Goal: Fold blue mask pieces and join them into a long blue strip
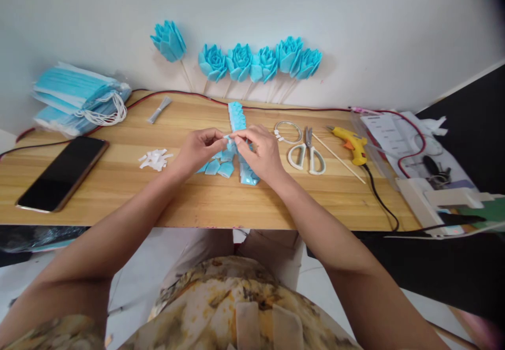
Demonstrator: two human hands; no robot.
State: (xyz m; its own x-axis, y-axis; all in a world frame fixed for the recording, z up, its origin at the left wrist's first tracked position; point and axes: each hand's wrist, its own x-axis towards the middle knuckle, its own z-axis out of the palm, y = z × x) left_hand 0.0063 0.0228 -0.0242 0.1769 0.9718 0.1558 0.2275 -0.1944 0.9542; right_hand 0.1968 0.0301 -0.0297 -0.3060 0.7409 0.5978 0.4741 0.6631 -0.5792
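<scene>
My left hand (201,149) and my right hand (261,149) meet over the middle of the wooden table, thumb and forefinger of each closed in a pinch. Between their fingertips is a small light blue petal (230,137), mostly hidden by the fingers. Beneath them runs a blue strip (237,116) with petal pieces along it, partly covered by my right hand. Several loose blue petals (225,169) lie under and beside my left hand. Left of that hand is a small pile of white scraps (155,160).
Several blue flowers (239,61) on sticks lean on the back wall. Scissors (307,152), a wire ring (288,132), a thin stick (338,158) and a yellow glue gun (351,143) lie right. Left are a phone (63,173), face masks (79,97) and grey ties (159,110).
</scene>
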